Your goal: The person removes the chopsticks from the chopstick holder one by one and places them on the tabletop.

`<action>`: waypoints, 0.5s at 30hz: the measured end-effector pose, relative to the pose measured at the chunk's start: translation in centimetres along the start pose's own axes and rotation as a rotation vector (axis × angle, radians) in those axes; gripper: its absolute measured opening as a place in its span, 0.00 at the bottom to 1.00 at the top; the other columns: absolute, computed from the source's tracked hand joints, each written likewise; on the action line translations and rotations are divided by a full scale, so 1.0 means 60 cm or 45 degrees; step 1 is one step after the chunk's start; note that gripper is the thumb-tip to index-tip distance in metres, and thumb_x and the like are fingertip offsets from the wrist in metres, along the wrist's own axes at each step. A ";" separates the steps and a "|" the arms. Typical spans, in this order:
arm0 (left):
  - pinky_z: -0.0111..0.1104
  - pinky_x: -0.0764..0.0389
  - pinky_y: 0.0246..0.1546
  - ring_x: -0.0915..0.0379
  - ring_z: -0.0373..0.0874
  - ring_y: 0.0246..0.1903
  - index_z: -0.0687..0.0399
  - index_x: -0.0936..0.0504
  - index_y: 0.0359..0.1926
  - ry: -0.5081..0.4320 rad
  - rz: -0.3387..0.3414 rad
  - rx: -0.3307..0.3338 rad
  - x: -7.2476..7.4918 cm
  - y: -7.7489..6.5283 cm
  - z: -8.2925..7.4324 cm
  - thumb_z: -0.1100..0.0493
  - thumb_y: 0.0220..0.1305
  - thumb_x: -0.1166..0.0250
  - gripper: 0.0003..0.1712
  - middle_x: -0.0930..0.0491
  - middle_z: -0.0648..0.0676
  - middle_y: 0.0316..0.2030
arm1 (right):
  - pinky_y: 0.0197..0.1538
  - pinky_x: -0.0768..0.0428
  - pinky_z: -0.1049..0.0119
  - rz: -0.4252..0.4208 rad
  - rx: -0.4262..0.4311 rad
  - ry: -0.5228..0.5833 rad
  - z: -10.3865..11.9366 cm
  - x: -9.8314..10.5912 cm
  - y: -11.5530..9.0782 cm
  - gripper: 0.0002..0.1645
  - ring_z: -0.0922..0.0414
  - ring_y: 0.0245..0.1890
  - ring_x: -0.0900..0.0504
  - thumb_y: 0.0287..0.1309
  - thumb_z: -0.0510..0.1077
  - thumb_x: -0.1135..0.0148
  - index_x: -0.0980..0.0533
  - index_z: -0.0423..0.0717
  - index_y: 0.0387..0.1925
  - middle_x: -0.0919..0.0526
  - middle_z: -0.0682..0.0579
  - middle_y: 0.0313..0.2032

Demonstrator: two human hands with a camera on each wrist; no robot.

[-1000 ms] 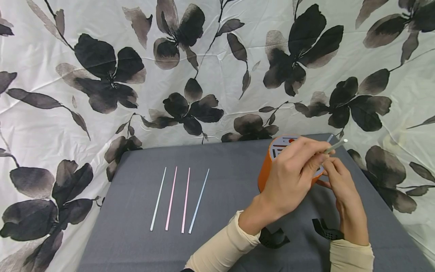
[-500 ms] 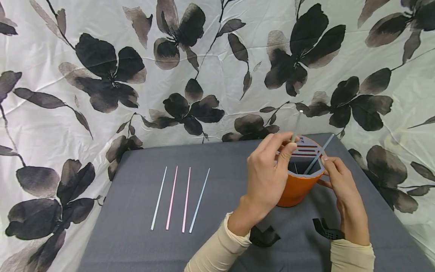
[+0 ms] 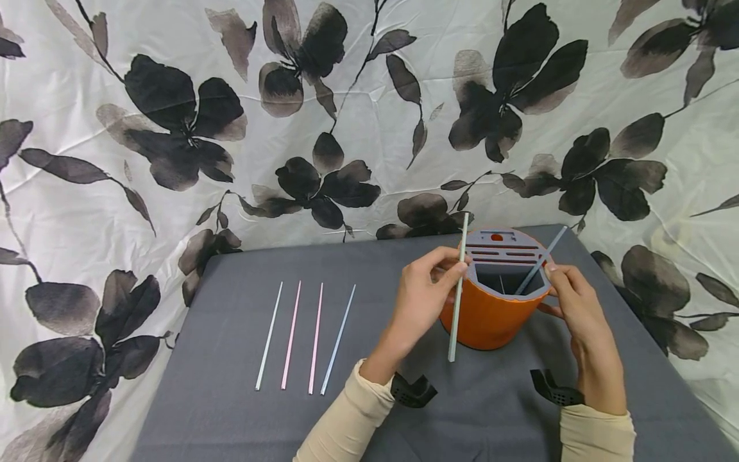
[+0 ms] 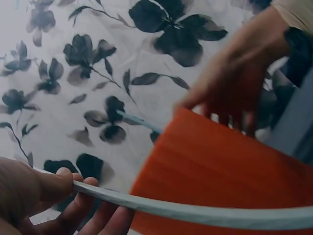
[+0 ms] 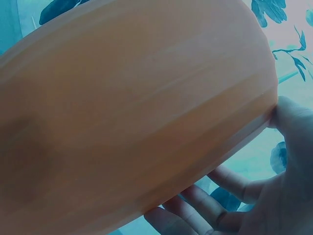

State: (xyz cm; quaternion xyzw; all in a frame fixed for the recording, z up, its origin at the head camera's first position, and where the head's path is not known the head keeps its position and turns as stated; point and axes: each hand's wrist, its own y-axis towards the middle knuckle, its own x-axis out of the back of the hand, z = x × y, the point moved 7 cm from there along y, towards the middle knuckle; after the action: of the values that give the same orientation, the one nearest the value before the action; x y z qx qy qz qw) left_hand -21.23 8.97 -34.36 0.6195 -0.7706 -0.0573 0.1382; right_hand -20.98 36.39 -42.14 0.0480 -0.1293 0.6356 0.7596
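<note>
My left hand (image 3: 424, 289) pinches a thin pale green stick (image 3: 455, 321) between thumb and fingers. The stick stands nearly upright in the head view, in front of the left side of an orange desk organizer (image 3: 491, 321) with a grey slotted top. A blue stick (image 3: 543, 260) leans in the organizer's open front compartment, its upper end past the rim. At the organizer's right side, my right hand (image 3: 583, 321) grips it, thumb at the rim and fingers against the wall (image 5: 161, 132). The left wrist view shows the green stick (image 4: 195, 211) crossing before the orange wall.
Left of the organizer, a whitish stick (image 3: 269, 337), two pink sticks, one of them the left pink stick (image 3: 291, 337), and a light blue stick (image 3: 338, 340) lie side by side on the grey table (image 3: 219, 410). A floral cloth (image 3: 369, 96) hangs behind.
My left hand has moved left and down from over the organizer, bringing the green stick to its left front and turning it more upright. The right hand stays at the organizer's side.
</note>
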 end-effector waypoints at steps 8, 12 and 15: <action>0.33 0.12 0.27 0.15 0.45 0.29 0.51 0.13 0.50 0.063 0.129 0.101 0.036 -0.010 0.072 0.56 0.75 0.35 0.09 0.12 0.58 0.37 | 0.39 0.15 0.76 0.001 -0.002 -0.022 0.000 0.003 -0.003 0.14 0.72 0.43 0.22 0.78 0.64 0.50 0.27 0.63 0.48 0.28 0.68 0.47; 0.32 0.13 0.27 0.17 0.40 0.27 0.48 0.12 0.51 0.157 0.184 0.124 0.056 -0.021 0.109 0.55 0.76 0.36 0.09 0.12 0.56 0.37 | 0.39 0.15 0.76 0.009 -0.003 -0.017 -0.002 0.002 -0.003 0.14 0.72 0.43 0.22 0.78 0.64 0.51 0.27 0.63 0.48 0.28 0.68 0.47; 0.35 0.12 0.27 0.17 0.39 0.28 0.48 0.12 0.52 0.208 0.211 0.168 0.073 -0.034 0.141 0.55 0.77 0.36 0.10 0.11 0.58 0.38 | 0.39 0.15 0.76 0.014 0.004 -0.013 -0.003 -0.001 -0.003 0.13 0.73 0.42 0.22 0.78 0.63 0.51 0.27 0.63 0.48 0.28 0.69 0.47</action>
State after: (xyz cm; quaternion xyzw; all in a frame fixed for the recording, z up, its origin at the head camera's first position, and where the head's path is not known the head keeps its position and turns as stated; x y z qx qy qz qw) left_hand -22.56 3.58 -42.32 0.5639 -0.8075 0.0560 0.1638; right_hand -20.80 36.37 -42.33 0.0517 -0.1323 0.6397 0.7554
